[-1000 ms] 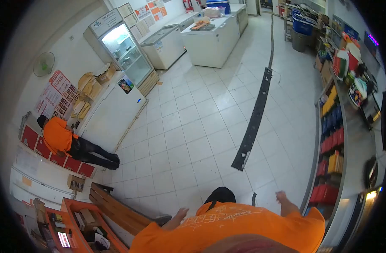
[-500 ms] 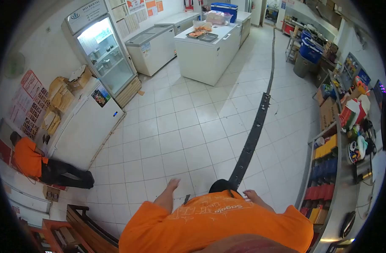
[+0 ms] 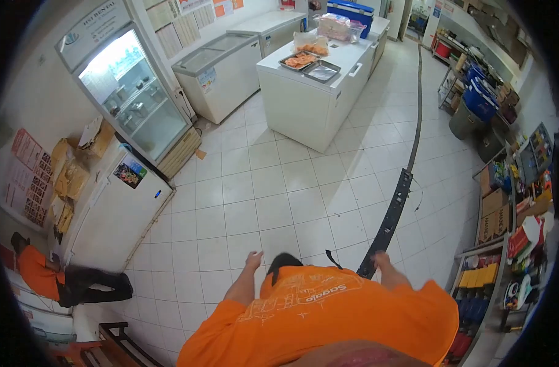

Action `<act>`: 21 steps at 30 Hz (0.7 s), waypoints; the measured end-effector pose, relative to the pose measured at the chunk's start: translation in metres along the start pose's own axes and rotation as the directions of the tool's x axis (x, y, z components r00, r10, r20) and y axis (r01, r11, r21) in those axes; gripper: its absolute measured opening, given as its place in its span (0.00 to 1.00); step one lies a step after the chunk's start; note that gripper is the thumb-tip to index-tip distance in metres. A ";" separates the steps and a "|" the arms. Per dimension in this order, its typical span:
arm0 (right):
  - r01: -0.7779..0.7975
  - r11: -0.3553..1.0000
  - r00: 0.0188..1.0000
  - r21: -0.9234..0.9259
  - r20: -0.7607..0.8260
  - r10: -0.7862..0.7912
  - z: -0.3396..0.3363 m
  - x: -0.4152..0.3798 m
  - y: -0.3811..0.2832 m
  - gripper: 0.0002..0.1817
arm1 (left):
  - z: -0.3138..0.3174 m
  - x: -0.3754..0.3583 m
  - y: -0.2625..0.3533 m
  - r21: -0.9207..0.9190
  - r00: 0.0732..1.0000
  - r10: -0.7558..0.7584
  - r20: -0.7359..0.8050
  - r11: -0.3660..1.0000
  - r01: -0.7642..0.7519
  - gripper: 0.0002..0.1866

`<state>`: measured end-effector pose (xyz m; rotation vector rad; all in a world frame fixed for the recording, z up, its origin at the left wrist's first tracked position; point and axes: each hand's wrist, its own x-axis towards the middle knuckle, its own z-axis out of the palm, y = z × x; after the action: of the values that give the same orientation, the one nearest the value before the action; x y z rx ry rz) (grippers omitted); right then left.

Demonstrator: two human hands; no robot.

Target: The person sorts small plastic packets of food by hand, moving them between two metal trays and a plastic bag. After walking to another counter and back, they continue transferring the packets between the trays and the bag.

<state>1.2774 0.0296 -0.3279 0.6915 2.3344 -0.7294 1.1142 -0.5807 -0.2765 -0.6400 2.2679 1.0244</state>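
My left hand (image 3: 253,259) hangs in front of my orange shirt (image 3: 316,306), above the tiled floor, touching nothing that I can see. Its fingers are small in view; a thumb or finger seems to stick out to the right. My right hand (image 3: 381,259) is blurred, over the black floor strip (image 3: 386,223), with its fingers hard to make out. Further ahead, a white chest freezer (image 3: 301,104) bears a tray of orange food (image 3: 299,60) and an empty metal tray (image 3: 321,71).
A person in orange (image 3: 38,269) stands at the left beside a white freezer (image 3: 117,202). A glass-door fridge (image 3: 132,92) is behind it. Shelves with boxes (image 3: 493,214) line the right. A wooden bench (image 3: 117,342) is at lower left.
The central freezer and its trays look nearer and larger. My right hand has come forward, away from my body, and my view has shifted.
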 end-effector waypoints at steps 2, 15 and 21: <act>0.118 0.991 0.960 -0.059 -0.247 -0.129 -0.068 0.086 -0.101 0.28 | -0.013 0.029 -0.042 -0.089 0.999 0.003 -0.048 0.996 -0.007 0.31; 0.709 0.684 0.442 -0.171 -0.648 -0.620 -0.361 0.349 -0.665 0.25 | -0.163 0.299 0.113 0.750 0.921 -0.020 0.389 0.588 -0.303 0.24; 0.530 0.796 0.490 -0.292 -0.661 -0.568 -0.508 0.469 -0.782 0.34 | -0.189 0.505 0.454 -0.160 0.934 0.305 -0.184 0.929 -0.334 0.30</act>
<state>0.2796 -0.0684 -0.0386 0.1601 3.4017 -0.7330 0.4103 -0.5545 -0.2738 -0.4442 2.4876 1.4052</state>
